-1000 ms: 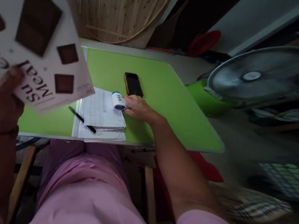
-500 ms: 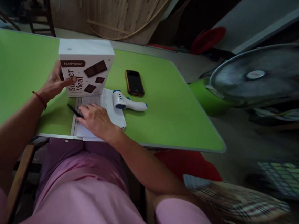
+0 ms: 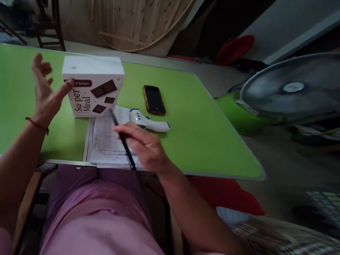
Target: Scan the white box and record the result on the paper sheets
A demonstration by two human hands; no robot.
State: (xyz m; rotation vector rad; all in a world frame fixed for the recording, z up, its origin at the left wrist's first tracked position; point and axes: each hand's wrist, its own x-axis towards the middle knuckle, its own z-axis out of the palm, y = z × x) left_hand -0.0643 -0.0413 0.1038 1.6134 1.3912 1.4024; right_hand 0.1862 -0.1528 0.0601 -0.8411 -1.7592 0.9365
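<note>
The right hand [image 3: 145, 147] grips a slim, glossy black pen [image 3: 128, 151] between thumb and fingers, slanted above printed paper sheets [image 3: 100, 139]. The left hand [image 3: 47, 98] is open, fingers spread, its thumb overlapping the edge of a smooth white box [image 3: 104, 69], upright and sharp-cornered, printed with brown squares; contact cannot be told. A rounded white plastic handheld device [image 3: 158, 126] with blue trim rests beside the right hand, a black phone [image 3: 154, 100] beyond. Beneath is a flat green table [image 3: 205, 126] with pale metallic edging. Around stand a wood-grained panel [image 3: 122, 15] and a round caged fan [image 3: 293, 88].
</note>
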